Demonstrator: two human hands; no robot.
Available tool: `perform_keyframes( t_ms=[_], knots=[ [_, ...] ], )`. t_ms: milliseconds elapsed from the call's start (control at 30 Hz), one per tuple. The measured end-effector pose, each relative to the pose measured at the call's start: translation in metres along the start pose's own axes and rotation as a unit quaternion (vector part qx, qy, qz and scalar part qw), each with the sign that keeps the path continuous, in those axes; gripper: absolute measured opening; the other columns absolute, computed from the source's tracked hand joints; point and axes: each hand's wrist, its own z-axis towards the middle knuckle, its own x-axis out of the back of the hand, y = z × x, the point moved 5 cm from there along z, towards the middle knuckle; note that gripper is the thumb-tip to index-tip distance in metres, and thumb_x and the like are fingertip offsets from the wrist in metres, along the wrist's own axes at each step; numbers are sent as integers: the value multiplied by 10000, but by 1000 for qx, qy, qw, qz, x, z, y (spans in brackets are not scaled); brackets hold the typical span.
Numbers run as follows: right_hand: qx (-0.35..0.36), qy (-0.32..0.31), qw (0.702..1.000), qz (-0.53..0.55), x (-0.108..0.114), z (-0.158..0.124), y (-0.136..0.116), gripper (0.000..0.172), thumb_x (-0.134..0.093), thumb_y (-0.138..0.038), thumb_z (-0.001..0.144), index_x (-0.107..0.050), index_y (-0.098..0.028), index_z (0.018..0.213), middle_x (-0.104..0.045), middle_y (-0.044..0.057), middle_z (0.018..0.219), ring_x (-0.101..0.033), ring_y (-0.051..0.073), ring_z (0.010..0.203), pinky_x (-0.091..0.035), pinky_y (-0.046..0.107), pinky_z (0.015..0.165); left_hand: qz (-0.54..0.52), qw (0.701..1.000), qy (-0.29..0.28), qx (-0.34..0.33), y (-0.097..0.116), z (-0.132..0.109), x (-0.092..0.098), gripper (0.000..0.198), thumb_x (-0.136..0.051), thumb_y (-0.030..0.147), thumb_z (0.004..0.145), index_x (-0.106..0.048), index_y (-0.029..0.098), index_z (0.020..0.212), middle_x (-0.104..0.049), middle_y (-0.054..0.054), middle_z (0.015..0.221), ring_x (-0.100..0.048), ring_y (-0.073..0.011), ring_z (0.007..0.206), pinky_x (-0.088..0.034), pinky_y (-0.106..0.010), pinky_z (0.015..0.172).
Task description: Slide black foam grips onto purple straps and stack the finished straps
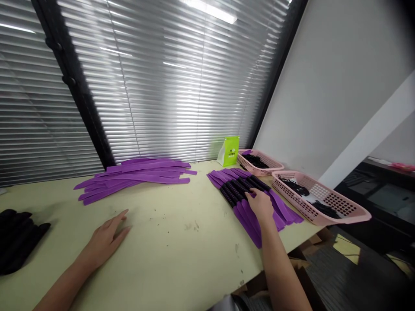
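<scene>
Pale yellow, our smudged desk [175, 268] stands before slatted blinds [181, 95]. Our left hand [103, 242] has parted, released fingers; our right hand [261, 205] touches black-banded purple strips [238, 188] beside pink baskets [337, 201], grip unclear to us.

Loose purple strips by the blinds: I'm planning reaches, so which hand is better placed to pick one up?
Probably the left hand: it looks empty and is nearer the loose strips, while the right hand is at the black-banded strips.
</scene>
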Motion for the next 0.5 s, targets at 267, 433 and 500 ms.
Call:
perform_keyframes(
  t_ms=[267, 433, 500],
  knots=[
    [12, -3, 1000, -15, 0, -5, 3, 337, -522, -382, 854, -647, -224, 1125, -683, 77, 1046, -633, 244, 955, -486, 320, 766, 1, 1000, -5, 6, -3, 0, -1, 609, -408, 511, 882, -330, 221, 1412, -640, -80, 1174, -583, -262, 1110, -473, -375, 908],
    [7, -16, 999, -43, 4, -8, 1, 321, -510, -400, 856, -651, -248, 1101, -680, 79, 1041, -637, 259, 935, -486, 337, 734, -2, 1000, -12, 11, -2, 0, 0, 607, -405, 510, 884, -325, 225, 1414, -635, -78, 1182, -579, -261, 1113, -471, -377, 911],
    [4, -22, 999, -44, 5, -9, 0, 312, -514, -401, 853, -657, -252, 1087, -685, 78, 1018, -639, 254, 924, -484, 330, 724, -5, 1000, -15, 13, -1, 0, 0, 615, -401, 511, 886, -314, 218, 1419, -630, -87, 1188, -584, -265, 1103, -477, -378, 895]
  ],
)
